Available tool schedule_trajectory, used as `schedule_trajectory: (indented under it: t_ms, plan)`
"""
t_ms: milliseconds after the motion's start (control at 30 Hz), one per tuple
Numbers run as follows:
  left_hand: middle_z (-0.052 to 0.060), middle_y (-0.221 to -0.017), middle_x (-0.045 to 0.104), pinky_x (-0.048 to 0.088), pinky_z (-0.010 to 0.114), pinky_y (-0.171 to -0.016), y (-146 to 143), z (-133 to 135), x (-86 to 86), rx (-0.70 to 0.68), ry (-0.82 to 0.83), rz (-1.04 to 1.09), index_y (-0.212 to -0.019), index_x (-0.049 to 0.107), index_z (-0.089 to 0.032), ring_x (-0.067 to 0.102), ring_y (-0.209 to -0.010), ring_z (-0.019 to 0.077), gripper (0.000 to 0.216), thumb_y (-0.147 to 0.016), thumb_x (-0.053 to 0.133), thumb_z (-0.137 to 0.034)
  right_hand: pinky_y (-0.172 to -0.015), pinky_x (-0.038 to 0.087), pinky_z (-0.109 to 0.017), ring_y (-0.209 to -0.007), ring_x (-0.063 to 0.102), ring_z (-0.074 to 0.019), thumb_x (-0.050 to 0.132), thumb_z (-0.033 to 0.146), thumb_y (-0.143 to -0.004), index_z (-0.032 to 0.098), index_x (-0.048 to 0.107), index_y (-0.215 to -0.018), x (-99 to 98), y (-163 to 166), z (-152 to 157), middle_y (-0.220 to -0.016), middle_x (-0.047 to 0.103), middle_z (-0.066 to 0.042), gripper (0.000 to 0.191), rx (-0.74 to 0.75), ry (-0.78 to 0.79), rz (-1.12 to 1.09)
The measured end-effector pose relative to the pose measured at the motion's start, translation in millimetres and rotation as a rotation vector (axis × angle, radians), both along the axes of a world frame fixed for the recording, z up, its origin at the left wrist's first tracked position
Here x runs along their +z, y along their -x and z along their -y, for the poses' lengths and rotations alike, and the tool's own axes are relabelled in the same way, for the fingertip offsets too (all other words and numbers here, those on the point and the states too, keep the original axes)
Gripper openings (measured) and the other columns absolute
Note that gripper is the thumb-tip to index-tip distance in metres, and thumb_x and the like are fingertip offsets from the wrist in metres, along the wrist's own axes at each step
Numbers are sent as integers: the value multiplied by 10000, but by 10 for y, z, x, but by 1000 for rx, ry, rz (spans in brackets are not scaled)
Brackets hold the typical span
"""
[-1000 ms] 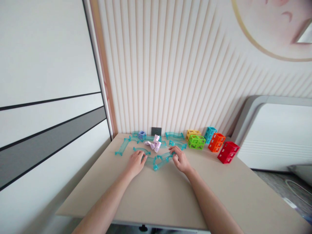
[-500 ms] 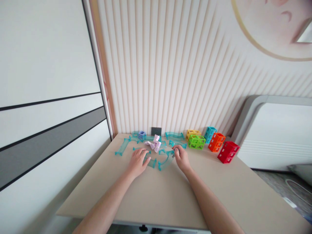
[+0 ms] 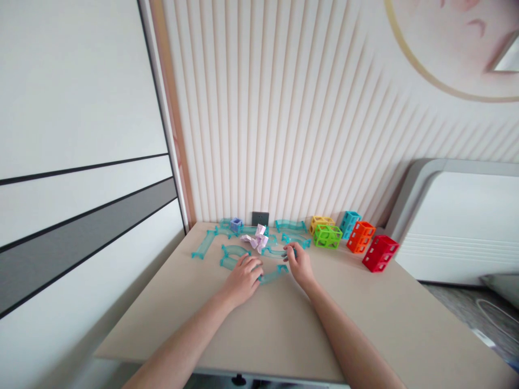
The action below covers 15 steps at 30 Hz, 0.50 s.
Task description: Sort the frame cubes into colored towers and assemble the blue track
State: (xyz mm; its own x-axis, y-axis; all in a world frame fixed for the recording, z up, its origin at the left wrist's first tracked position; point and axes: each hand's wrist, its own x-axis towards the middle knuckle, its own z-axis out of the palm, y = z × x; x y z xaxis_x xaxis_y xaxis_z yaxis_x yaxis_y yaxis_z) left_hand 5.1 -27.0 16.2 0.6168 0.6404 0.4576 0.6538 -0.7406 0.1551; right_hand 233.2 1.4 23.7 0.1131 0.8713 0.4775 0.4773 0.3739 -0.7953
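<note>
My left hand (image 3: 242, 280) is low over the table, fingers bent and closed round the left end of a clear teal track piece (image 3: 273, 276). Its fingertips partly hide that end. Just beyond it, two more teal track pieces, one of them a curved track piece (image 3: 235, 250), lie close together. My right hand (image 3: 299, 263) has its fingers curled on the right end of another teal track piece (image 3: 272, 252), which lies farther back. Behind the hands sits a small cluster of pale pink folded-looking pieces (image 3: 258, 238).
More teal track pieces (image 3: 204, 244) lie at the left and along the wall, beside a small purple frame block (image 3: 235, 225). To the right stand yellow, green (image 3: 327, 236), blue, orange (image 3: 360, 236) and red (image 3: 380, 253) frame blocks. A black socket (image 3: 260, 218) is on the wall.
My left hand has moved right, off the left track pieces and onto the near one. That near piece has turned to a flatter angle. My right hand has shifted slightly left.
</note>
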Motion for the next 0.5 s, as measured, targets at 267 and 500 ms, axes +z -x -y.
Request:
schedule_trajectory:
  t_ms: [267, 500]
  plan:
    - [65, -1087, 696, 506, 425, -993, 70, -38, 68, 33, 71, 134, -973, 653, -232, 632, -1084, 242, 293, -850, 528, 3, -627, 551, -291, -682, 688, -197, 411, 501, -975, 205, 599, -925, 13, -6, 40, -827, 692, -67, 353, 5, -49, -14]
    - [23, -984, 717, 558, 334, -888, 84, -66, 2, 48, 155, 132, -1005, 638, -248, 686, -988, 214, 343, -842, 482, 10, -630, 548, -286, -727, 657, -191, 416, 480, -986, 207, 615, -964, -25, 30, 61, -900, 691, -74, 339, 51, -72, 4]
